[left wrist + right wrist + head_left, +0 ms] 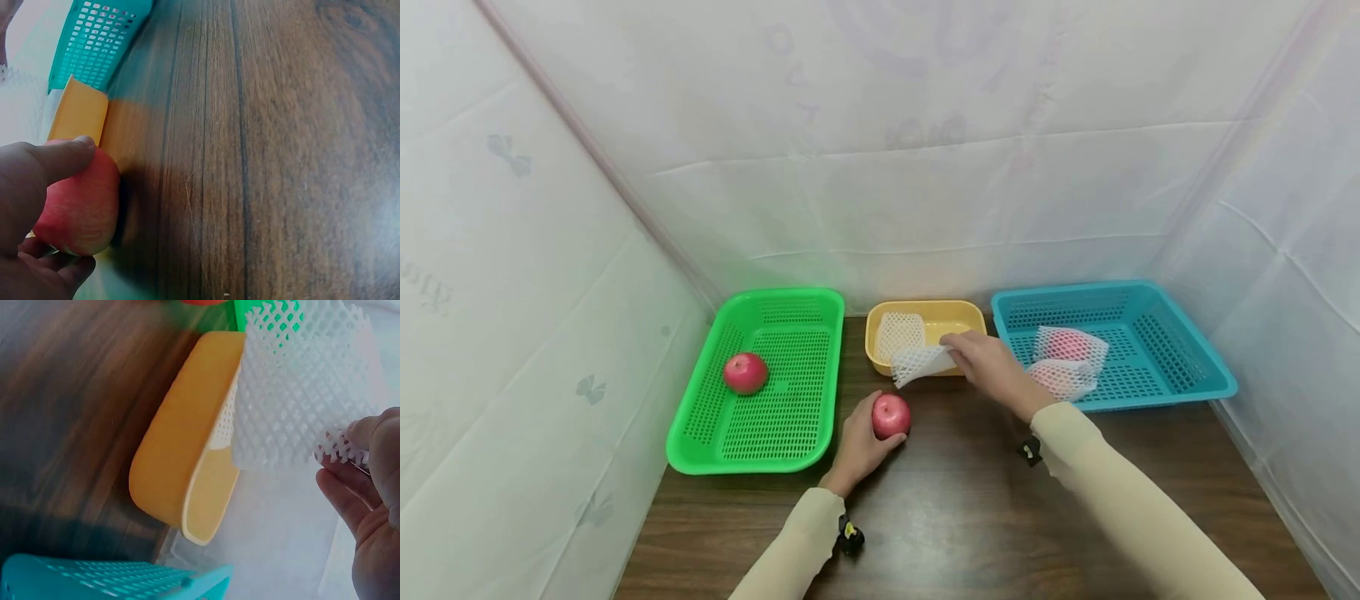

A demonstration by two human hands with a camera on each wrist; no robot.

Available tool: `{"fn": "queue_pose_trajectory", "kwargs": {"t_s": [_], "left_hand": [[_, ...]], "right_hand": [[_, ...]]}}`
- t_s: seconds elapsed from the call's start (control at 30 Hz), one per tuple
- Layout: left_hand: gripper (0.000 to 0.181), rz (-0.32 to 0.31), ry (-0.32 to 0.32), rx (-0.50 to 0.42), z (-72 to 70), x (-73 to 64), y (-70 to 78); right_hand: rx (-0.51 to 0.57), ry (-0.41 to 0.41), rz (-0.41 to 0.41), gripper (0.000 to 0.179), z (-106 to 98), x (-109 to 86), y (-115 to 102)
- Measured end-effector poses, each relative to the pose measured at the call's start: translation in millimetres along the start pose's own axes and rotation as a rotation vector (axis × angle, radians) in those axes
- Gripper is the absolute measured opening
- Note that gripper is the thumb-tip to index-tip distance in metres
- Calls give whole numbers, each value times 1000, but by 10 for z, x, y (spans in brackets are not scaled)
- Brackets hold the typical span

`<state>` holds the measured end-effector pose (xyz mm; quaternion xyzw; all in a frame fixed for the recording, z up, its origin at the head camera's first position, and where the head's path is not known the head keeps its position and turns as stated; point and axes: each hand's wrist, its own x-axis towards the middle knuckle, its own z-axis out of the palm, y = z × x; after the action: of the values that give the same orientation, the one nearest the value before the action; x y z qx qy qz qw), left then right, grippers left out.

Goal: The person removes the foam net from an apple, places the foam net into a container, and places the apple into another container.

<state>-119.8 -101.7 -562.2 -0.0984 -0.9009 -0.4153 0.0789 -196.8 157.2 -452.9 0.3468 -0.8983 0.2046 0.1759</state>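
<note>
My left hand [859,442] grips a red apple [891,416] on the table in front of the small yellow tray [872,350], thumb on one side and fingers on the other. In the left wrist view the thumb lies across the upper part of the apple [84,206]. With thumb and fingertips, my right hand [988,367] pinches one end of a white foam net sleeve [921,362]. The sleeve hangs over the tray's front edge, its free end pointing left toward the apple. Seen from the right wrist, the foam net sleeve [300,394] looks flat and holds nothing.
Another foam net sleeve [900,331] lies in the yellow tray. At the left, a green basket [782,417] holds one bare apple [746,372]. A blue basket [1157,367] at the right has two netted apples [1067,344]. White sheeting [880,200] rises behind and beside the table.
</note>
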Motion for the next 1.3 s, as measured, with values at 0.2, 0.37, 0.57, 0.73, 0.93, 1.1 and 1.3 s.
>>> {"fn": "queue_pose_trajectory", "kwargs": {"t_s": [0.2,0.37,0.57,0.73,0.93,1.1,1.3], "left_hand": [[84,-14,-12,1,-5,-5,6],[83,-8,-14,-1,-16,-5,20],[83,3,-8,1,-26,-9,30],[83,6,-7,3,-30,-9,41],[84,-6,-11,0,-29,-22,39],[84,-14,-16,2,-24,-17,47],[84,-8,-9,5,-18,-17,53]], "right_hand": [[39,-12,47,29,-38,63,39],[55,21,72,25,-17,104,78],[59,60,130,14,43,173,147],[100,85,216,24,125,219,238],[193,51,363,33,206,240,317],[228,50,418,35,252,257,360],[227,36,463,36,326,278,399]]}}
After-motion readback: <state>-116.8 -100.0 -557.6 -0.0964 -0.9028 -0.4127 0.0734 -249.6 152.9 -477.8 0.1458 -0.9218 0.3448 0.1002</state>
